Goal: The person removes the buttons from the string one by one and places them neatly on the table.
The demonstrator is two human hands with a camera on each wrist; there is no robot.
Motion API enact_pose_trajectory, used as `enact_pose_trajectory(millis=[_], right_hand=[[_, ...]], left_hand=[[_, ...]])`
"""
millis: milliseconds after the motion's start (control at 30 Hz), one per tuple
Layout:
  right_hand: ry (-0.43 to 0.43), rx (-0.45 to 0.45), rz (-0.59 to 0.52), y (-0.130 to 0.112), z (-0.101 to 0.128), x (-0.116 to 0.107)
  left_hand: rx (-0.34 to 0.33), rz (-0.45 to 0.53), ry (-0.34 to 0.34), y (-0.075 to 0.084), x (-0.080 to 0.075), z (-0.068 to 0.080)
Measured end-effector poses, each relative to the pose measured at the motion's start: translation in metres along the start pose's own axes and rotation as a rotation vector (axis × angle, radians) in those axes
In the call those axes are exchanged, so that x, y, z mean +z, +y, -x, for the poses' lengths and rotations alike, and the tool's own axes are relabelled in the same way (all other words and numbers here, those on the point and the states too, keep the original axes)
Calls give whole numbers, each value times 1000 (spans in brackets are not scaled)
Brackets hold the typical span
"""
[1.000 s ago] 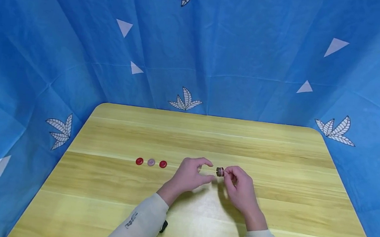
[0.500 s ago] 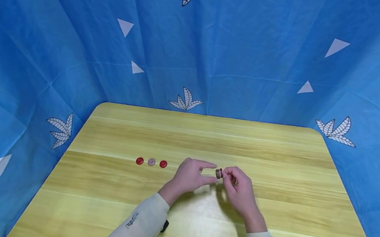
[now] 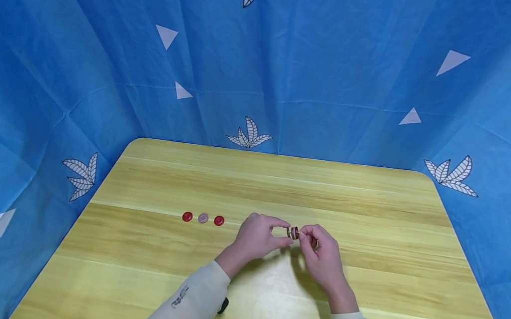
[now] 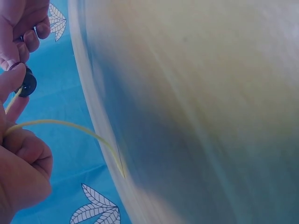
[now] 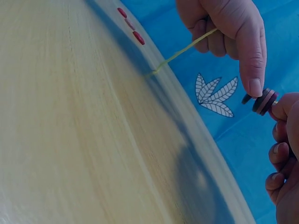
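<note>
In the head view, several round buttons (image 3: pixel 295 233) are threaded face to face on a yellow string (image 5: pixel 187 48), held above the table between the hands. My left hand (image 3: pixel 256 237) pinches the end button (image 5: pixel 246 99) between thumb and index finger; a small gap parts it from the others in the right wrist view. The string runs out of the left hand's curled fingers and trails to the tabletop. At the stack's other end my right hand (image 3: pixel 322 252) pinches the string right against the last button. Seen by the left wrist camera, the nearest button (image 4: pixel 29 86) looks dark.
Left of the hands, a red button (image 3: pixel 187 217), a pale mauve button (image 3: pixel 203 218) and another red button (image 3: pixel 219 221) lie in a row on the wooden table (image 3: pixel 347 202). A blue patterned curtain (image 3: pixel 343 76) surrounds the table's back and sides.
My left thumb and index finger have moved right along the string and closed on the end button. That button now stands slightly apart from the others. The right hand has barely moved.
</note>
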State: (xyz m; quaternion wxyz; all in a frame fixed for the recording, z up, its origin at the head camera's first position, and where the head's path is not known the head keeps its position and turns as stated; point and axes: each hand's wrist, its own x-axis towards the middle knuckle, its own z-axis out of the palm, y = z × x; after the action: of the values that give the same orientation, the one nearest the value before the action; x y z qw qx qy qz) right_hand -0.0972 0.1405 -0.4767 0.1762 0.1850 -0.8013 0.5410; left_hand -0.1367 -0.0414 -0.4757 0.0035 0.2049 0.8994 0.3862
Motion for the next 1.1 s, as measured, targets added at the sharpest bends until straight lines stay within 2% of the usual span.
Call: enact_pose_trajectory(millis=[567,833,1100], right_hand=[[8,39,-3,3,1,2],[10,58,-9,3,2,3],[7,84,-13,3,1,2]], left_hand=[[7,16,7,-4,-7,3],[-28,15,-5,-7,-10,5],[-24,59,-7,-10,-13,6]])
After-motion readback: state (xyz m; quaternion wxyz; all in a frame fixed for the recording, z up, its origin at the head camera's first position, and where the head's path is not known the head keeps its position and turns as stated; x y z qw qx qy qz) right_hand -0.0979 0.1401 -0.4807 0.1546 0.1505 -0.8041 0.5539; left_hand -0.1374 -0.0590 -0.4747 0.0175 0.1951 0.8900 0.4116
